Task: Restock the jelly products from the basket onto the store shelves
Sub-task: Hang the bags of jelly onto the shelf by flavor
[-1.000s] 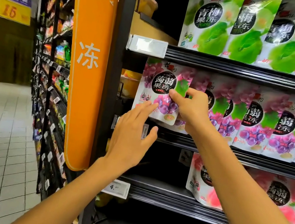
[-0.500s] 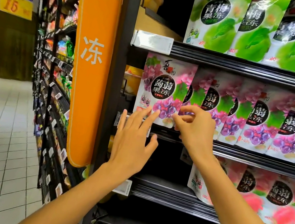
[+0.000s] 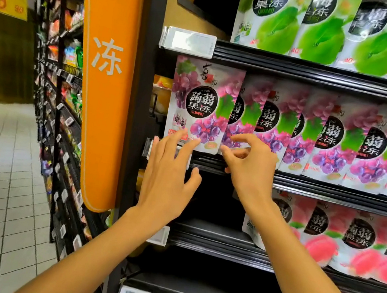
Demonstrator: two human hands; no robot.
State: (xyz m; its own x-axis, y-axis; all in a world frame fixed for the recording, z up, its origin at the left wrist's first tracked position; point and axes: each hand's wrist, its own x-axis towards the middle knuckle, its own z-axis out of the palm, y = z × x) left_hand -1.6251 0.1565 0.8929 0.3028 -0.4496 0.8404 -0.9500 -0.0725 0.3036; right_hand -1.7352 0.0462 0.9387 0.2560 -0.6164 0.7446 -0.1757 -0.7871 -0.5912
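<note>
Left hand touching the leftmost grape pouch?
Cannot tell. Head view: fingertips of the left hand overlap the leftmost grape pouch at its bottom edge; any depth gap is hidden.

Front grape bag (image 3: 200, 106): purple and white, stands up straight, left end of the middle shelf (image 3: 334, 194).
Other grape bags (image 3: 330, 142): overlapping row, toward 3 o'clock.
Green bags (image 3: 337, 29): at 12 o'clock.
Peach bags (image 3: 352, 239): at 6 o'clock.

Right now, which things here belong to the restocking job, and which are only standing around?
Job: left hand, right hand, front grape jelly pouch, middle shelf.
Standing around: orange sign, green plum pouches, peach pouches.
</note>
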